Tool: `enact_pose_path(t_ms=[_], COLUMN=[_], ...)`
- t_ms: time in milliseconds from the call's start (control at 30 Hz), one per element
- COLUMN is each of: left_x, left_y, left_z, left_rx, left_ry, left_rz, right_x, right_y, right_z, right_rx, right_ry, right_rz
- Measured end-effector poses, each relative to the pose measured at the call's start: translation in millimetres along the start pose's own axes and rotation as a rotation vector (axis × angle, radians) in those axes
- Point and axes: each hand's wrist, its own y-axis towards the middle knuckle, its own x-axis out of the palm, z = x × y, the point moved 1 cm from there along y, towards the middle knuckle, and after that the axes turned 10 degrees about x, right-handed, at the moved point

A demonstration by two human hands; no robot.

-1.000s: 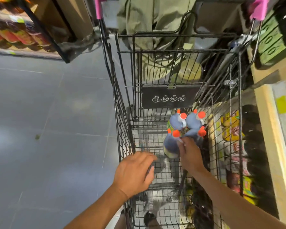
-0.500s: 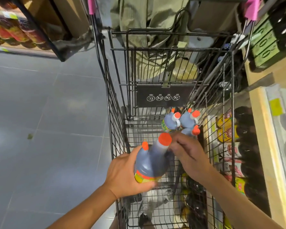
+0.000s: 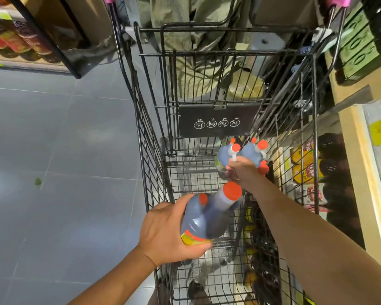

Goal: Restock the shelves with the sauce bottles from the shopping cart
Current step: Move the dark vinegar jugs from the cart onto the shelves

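The left hand (image 3: 166, 233) grips a dark sauce bottle (image 3: 204, 216) around its lower body. The bottle is tilted, its orange cap pointing up and right, and it is held over the cart (image 3: 227, 53) near the left wall. The right hand (image 3: 243, 172) reaches deep into the cart's far end, its fingers curled on one of the cart bottles (image 3: 252, 151), a small orange-capped cluster standing upright on the wire bottom. Just right of the cart, a shelf (image 3: 361, 172) holds shelf bottles (image 3: 306, 155) with yellow labels. Grey floor (image 3: 53, 150) lies to the left.
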Motion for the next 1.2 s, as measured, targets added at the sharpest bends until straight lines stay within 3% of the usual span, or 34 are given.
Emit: enact_pose_path(t_ms=[100,233,400,500,600,767,1000,1200], left_x=[-2,-4,-4,-2,0,2,7,9], left_y=[0,1,1,1,1,0,1,3], left_z=[1,2,4,4,4,4,1,1], left_rx=[-0.012,-0.009,0.018,0.031,0.024,0.014,0.030,0.068], left_ry=[0.005,0.003,0.000,0.002,-0.008,0.007,-0.014,-0.006], left_rz=[-0.011,-0.003,0.052,0.067,0.067,0.063,0.065,0.123], right_x=[3,-2,-14,-19,-22,-15,-9,-3], right_y=[-7,-48,-91,-99,-109,-108,-90,-40], right_z=[8,37,121,173,200,206,212,220], right_rx=[-0.005,-0.154,-0.036,0.006,-0.079,-0.228,-0.220,-0.203], right_ry=[-0.049,-0.228,-0.201,-0.170,-0.172,-0.296,-0.414,-0.364], right_rz=[-0.040,0.030,-0.053,0.038,0.120,0.249,0.409,0.200])
